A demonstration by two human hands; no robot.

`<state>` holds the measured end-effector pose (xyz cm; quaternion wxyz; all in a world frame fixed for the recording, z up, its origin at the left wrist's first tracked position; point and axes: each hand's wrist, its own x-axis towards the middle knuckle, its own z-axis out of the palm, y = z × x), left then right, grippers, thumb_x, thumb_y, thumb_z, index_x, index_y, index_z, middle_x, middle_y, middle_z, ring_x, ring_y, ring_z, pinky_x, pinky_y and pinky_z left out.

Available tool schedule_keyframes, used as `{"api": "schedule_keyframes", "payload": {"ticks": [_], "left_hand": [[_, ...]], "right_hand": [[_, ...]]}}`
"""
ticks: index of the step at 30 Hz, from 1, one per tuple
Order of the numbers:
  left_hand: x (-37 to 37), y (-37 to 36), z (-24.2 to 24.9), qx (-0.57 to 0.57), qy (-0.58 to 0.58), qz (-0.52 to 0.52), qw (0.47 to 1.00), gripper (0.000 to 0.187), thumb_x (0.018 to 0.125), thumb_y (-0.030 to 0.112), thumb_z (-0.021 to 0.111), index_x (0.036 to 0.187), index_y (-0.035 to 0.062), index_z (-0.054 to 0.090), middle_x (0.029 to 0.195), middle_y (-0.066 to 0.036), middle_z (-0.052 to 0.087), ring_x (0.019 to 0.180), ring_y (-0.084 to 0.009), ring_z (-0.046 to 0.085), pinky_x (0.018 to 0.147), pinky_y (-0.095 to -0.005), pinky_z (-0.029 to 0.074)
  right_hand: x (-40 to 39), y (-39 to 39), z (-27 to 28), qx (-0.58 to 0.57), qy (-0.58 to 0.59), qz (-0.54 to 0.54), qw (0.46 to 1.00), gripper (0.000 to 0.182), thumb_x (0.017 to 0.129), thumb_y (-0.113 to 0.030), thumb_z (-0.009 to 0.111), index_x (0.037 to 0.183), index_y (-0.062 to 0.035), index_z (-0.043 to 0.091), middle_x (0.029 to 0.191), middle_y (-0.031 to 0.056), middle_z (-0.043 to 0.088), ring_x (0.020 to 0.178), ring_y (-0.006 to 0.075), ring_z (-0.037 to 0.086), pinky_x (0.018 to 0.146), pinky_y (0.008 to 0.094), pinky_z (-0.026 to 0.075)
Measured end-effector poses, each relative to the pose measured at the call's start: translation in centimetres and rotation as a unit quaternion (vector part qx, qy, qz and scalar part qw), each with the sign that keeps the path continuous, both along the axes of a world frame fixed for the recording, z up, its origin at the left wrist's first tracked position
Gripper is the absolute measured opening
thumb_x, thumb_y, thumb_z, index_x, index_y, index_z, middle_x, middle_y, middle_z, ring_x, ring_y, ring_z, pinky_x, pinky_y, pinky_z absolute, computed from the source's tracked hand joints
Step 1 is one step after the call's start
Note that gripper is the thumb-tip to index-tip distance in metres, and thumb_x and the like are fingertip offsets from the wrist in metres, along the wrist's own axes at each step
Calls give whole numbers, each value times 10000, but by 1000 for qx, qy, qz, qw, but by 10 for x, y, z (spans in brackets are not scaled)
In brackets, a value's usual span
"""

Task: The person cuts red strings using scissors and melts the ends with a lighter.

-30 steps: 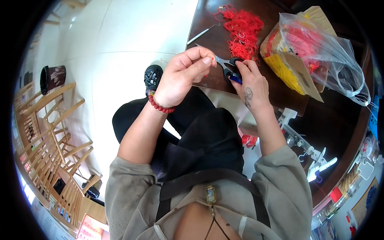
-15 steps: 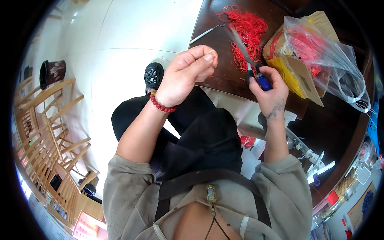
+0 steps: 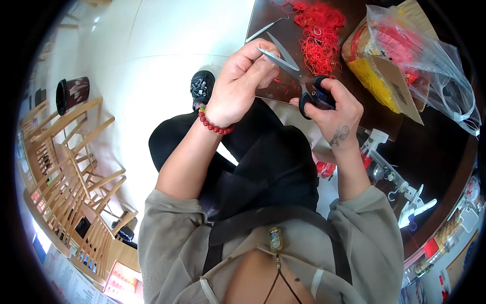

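My left hand (image 3: 243,83) is closed in a pinch near the dark table's (image 3: 278,93) edge; what its fingertips hold is too small to make out. In my right hand (image 3: 336,104) are black-handled scissors (image 3: 293,63), their blades spread apart. One blade lies across the fingertips of my left hand. A dark blue object (image 3: 324,99) also sits in my right hand, beside the scissor handles. Beyond the blades, a tangled heap of red cord (image 3: 321,38) rests on the table. A thin hooked tool (image 3: 263,31) lies left of the heap.
An opened cardboard box (image 3: 392,81) with a clear plastic bag (image 3: 435,66) stands right of the cord. A white metal clamp-like device (image 3: 392,175) is at the table's near right. Wooden chairs (image 3: 76,172) and a dark bin (image 3: 73,93) stand on the left.
The scissors have swung left and their blades have spread, with one now at my left fingertips. The whole view has shifted slightly.
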<state>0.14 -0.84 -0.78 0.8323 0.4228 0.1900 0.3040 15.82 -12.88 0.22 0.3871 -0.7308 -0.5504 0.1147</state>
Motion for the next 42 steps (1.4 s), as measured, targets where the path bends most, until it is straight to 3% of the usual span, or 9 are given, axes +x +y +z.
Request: {"api": "schedule_keyframes", "payload": {"ticks": [2, 29, 38, 42], "left_hand": [[0, 0, -3, 23, -3, 2, 1000, 116, 1006, 121, 444, 983, 47, 530, 720, 74, 366, 619, -24, 294, 533, -193, 233], [0, 0, -5, -6, 20, 5, 1000, 122, 982, 84, 443, 946, 40, 551, 698, 47, 432, 609, -23, 330, 536, -190, 255], [2, 2, 0, -49, 31, -34, 998, 142, 994, 111, 430, 997, 33, 548, 730, 1, 469, 576, -49, 315, 528, -195, 273], [3, 2, -2, -35, 14, -36, 999, 138, 996, 103, 425, 1014, 33, 543, 755, -16, 488, 579, -52, 320, 528, -192, 279]], "right_hand": [[2, 3, -1, 31, -23, 6, 999, 415, 560, -206, 875, 835, -19, 627, 724, 92, 640, 638, 242, 639, 592, 303, 514], [13, 10, -12, 3, -115, 48, 992, 372, 584, -337, 837, 656, -64, 594, 573, 62, 561, 519, 237, 566, 483, 321, 442], [8, 8, -6, -93, 103, -19, 990, 444, 577, -356, 877, 712, -25, 614, 592, 76, 570, 512, 218, 561, 514, 275, 461], [9, 8, -5, -71, 75, 2, 995, 460, 564, -354, 879, 766, -28, 624, 641, 83, 591, 552, 223, 586, 545, 293, 478]]}}
